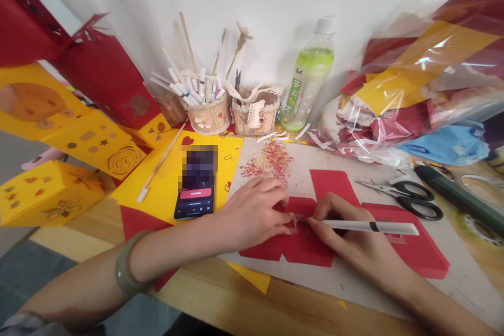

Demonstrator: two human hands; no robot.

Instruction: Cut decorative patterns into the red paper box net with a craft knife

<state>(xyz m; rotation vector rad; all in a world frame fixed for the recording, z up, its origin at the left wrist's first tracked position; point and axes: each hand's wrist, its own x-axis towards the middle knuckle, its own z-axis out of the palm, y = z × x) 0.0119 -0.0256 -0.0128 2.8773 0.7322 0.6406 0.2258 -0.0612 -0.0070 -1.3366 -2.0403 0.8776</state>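
My right hand point(360, 247) pinched a slim white pen-like tool point(394, 228); beside it, my left hand point(255, 211), loosely curled, touched the flat, notched red card point(307, 251).

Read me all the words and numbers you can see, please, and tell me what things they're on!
I can't read any of them for sure:
Green drink bottle: big Chinese characters, too blurred and fancy to read.
Phone: tiny writing on its red button and below that, too small; the top is blocked out.
Blue packet: white letters, too blurred.
White pen-shaped tool: no writing I can make out.
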